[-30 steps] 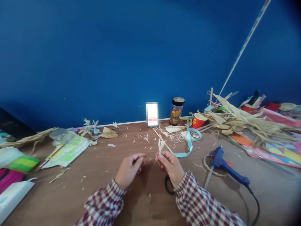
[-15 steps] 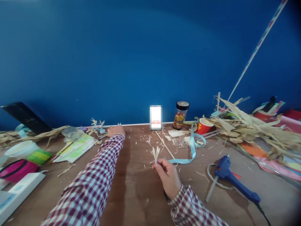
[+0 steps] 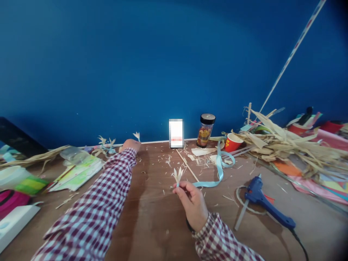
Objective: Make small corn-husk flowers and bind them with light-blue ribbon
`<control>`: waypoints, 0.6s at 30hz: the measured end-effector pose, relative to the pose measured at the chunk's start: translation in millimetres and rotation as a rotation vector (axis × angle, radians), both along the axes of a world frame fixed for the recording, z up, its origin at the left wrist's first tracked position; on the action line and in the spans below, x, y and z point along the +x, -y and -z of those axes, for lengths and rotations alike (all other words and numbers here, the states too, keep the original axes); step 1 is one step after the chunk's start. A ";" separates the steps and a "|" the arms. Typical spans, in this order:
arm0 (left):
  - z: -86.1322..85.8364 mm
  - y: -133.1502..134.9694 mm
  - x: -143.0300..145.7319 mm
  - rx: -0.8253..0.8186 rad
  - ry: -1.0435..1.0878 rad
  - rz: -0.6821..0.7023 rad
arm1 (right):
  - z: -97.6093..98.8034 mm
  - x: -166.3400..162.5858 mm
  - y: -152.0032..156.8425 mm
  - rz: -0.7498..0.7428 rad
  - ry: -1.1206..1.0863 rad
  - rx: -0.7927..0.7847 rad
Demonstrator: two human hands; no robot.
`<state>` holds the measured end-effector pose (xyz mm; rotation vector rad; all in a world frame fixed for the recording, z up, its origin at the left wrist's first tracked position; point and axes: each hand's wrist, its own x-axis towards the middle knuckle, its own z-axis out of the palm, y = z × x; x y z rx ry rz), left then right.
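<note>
My right hand (image 3: 193, 203) is closed in a pinch on a small pale husk flower (image 3: 178, 175), held upright above the wooden table (image 3: 152, 224). A light blue ribbon (image 3: 217, 170) trails from beside that hand across the table. My left arm stretches far to the back of the table by the wall. There my left hand (image 3: 131, 144) is closed on another small husk flower (image 3: 137, 135) that sticks up from its fingers. More small husk flowers (image 3: 106, 141) lie just left of that hand.
A blue glue gun (image 3: 265, 202) with its cord lies at the right. Behind it are a pile of dry corn husks (image 3: 285, 145), a red paper cup (image 3: 231, 142) and a black-lidded jar (image 3: 206, 130). Papers (image 3: 77, 173), tape rolls and a white box (image 3: 15, 224) crowd the left.
My left hand left the flower at the centre, reached to the back of the table and has lifted a small husk flower. My right hand stayed with its flower.
</note>
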<state>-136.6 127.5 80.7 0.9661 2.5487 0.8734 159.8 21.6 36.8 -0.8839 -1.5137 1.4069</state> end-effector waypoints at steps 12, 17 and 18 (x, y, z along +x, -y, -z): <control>10.1 117.3 116.1 0.479 1.272 0.256 | -0.7 2.7 -17.1 0.101 -0.141 -0.160; 36.4 134.3 166.5 0.434 1.440 0.155 | 1.5 1.7 -21.0 0.104 -0.204 -0.196; 38.8 135.7 171.5 0.436 1.437 0.170 | 2.0 1.6 -21.2 0.106 -0.197 -0.186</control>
